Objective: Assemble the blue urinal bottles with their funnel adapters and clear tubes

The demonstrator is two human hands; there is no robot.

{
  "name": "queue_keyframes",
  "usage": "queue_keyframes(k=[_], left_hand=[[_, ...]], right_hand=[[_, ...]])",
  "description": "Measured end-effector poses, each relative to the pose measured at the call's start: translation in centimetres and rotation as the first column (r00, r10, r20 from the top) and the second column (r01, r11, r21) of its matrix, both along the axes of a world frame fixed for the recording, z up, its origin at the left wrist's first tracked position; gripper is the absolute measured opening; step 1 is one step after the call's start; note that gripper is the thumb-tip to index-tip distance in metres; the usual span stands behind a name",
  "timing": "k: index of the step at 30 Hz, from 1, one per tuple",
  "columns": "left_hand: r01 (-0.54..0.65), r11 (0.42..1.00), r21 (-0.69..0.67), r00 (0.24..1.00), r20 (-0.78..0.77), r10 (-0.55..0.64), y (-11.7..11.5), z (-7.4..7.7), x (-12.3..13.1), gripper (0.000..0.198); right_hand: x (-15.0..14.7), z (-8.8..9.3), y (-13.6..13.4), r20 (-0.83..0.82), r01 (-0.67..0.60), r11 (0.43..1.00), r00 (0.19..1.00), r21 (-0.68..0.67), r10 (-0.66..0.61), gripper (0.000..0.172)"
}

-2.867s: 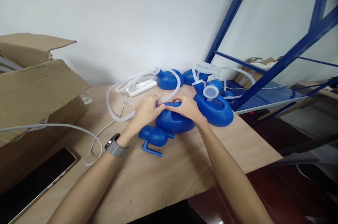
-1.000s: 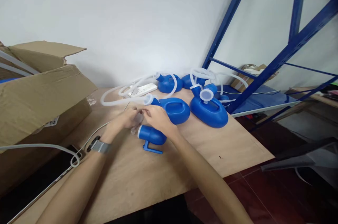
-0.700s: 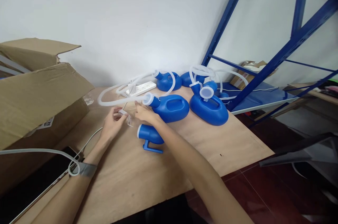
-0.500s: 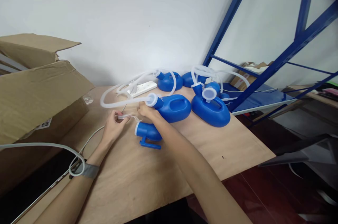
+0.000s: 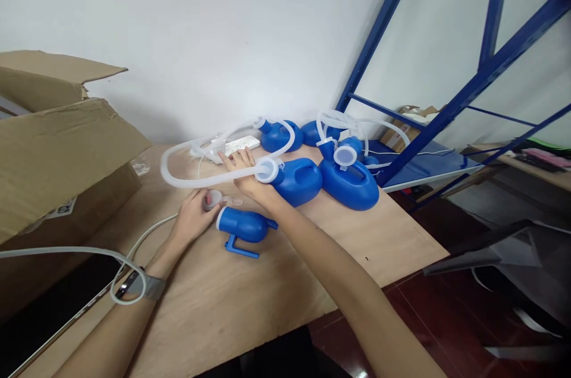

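My left hand [image 5: 196, 214] is closed on a small translucent plastic cap [image 5: 213, 199], whose thin strap points right. My right hand [image 5: 244, 171] has its fingers spread near the power strip. A white hose [image 5: 209, 180] crosses in front of that hand and runs into the white-collared neck of a blue urinal bottle [image 5: 301, 180], which lies just right of my right wrist. Below my hands, a blue cup-shaped fitting [image 5: 245, 224] with a white rim and a thin side handle lies on the table, its rim close to my left fingertips.
More blue bottles [image 5: 350, 185] with hoses stand along the table's [image 5: 214, 306] back right. A white power strip [image 5: 242, 144] lies by the wall. An open cardboard box [image 5: 71, 152] is at left, and a blue metal rack [image 5: 379, 39] stands at right. A grey cable loops over my left wrist.
My right hand has moved up and its fingers have opened out. The cap in my left hand has turned so that its round face shows. The blue fitting has shifted and turned slightly.
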State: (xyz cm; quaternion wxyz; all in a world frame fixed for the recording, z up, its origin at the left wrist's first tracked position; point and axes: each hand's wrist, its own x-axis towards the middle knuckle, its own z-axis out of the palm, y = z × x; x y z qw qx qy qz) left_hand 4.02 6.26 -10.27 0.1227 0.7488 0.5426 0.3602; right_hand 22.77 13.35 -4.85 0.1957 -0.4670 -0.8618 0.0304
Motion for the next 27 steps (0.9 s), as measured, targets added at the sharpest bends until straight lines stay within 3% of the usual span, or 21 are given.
queue_keyframes(k=[4,8,9,11,13,16,18,21,27], left_hand=[[-0.032,0.999,-0.024,0.999,0.034,0.033,0.0,0.2,0.0,0.039],[-0.021,0.999,-0.045,0.996,0.09,0.025,-0.2,0.1,0.0,0.036],[-0.028,0.998,-0.053,0.994,0.101,0.033,-0.3,0.0,0.0,0.037],[-0.054,0.997,-0.054,0.991,0.123,0.06,-0.3,-0.1,0.0,0.045],[-0.067,0.997,-0.034,0.987,0.146,0.071,-0.3,-0.2,0.0,0.053],[0.003,0.998,-0.058,0.987,0.161,0.006,-0.6,-0.2,0.1,0.054],[0.108,0.988,-0.112,0.98,0.179,-0.087,-1.3,0.1,0.5,0.053],[0.231,0.961,-0.15,0.955,0.224,-0.194,-2.8,0.6,1.7,0.05],[0.202,0.956,-0.214,0.953,0.269,-0.142,-4.6,1.0,3.5,0.057]], right_hand=[[0.1,-0.6,-2.3,-0.031,-0.077,0.977,0.997,-0.199,0.072,0.054],[1.6,0.3,-7.1,-0.162,-0.221,0.856,0.973,-0.467,0.162,0.042],[2.3,0.7,-8.5,-0.169,-0.209,0.856,0.975,-0.473,0.145,0.049],[3.7,1.3,-11.1,-0.185,-0.095,0.882,0.983,-0.462,0.008,0.079],[4.9,1.4,-12.8,-0.161,-0.044,0.876,0.986,-0.48,-0.039,0.102],[6.4,0.4,-13.2,-0.19,-0.085,0.876,0.982,-0.475,-0.008,0.094],[7.1,-0.9,-12.5,-0.284,-0.124,0.9,0.959,-0.418,0.0,0.084],[7.7,-2.9,-11.6,-0.439,-0.113,0.936,0.897,-0.333,-0.048,0.085],[7.4,-4.1,-12.1,-0.538,-0.159,0.944,0.842,-0.289,-0.023,0.082]])
